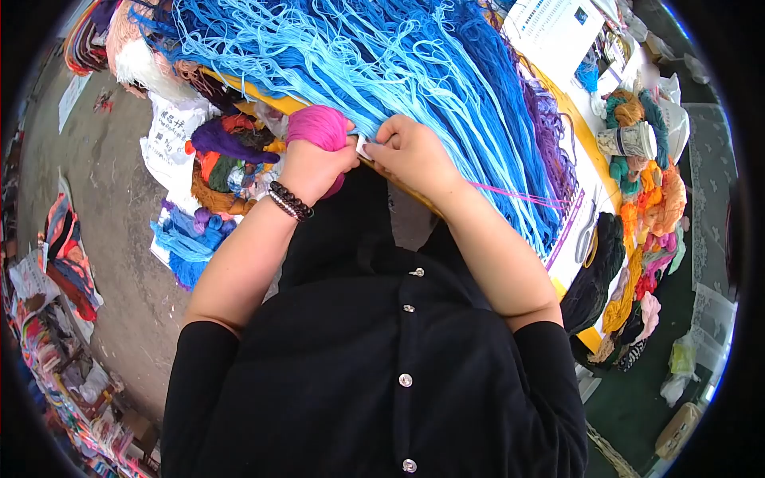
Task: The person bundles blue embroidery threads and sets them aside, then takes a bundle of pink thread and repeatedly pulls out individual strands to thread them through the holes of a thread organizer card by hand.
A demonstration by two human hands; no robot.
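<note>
My left hand (319, 166), with beaded bracelets at the wrist, is closed around a bundle of bright pink thread (317, 127). Beside it, my right hand (416, 156) pinches a small white tag (362, 146) between thumb and fingertips; the tag sits between the two hands, against the pink bundle. Whether it is paper or cloth I cannot tell. Both hands are at the near edge of a yellow-edged table, just in front of long light-to-dark blue threads (390, 76) spread across it. Some pink strands (518, 193) lie over the blue threads beyond my right forearm.
Printed sheets (554, 32) lie at the table's far right. Scissors (587, 231) and a patterned paper cup (629, 142) are at the right, beside several colored skeins (653, 199). Left of the table is a pile of skeins (227, 155) with a handwritten white bag (171, 131).
</note>
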